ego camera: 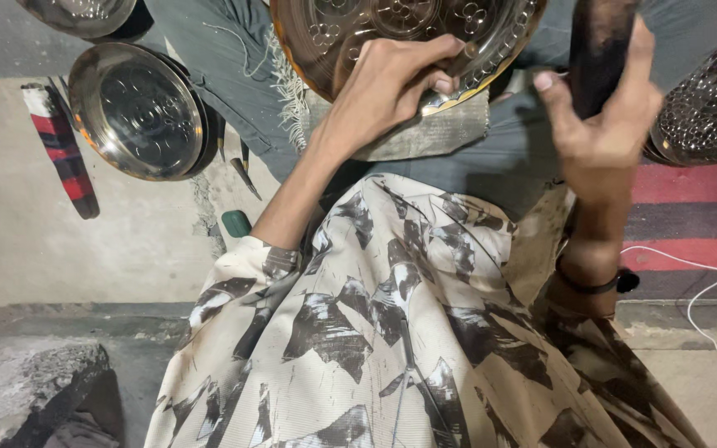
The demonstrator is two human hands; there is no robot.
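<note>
A person's left hand [392, 87] curls its grip over the lower rim of an embossed brass plate [375, 33] propped on the lap, against grey cloth [425, 133]. The right hand [603, 124] is closed around a dark wooden handle [599, 41] held upright just beside the plate. A finished plate [134, 112] lies on the floor at left, a dimpled metal vessel [711, 99] at right.

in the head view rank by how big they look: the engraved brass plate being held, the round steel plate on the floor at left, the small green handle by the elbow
1. Engraved brass plate, cut off by the frame and nearer the camera, so the lead is unsure.
2. Round steel plate.
3. Small green handle, clearly smallest.
</note>
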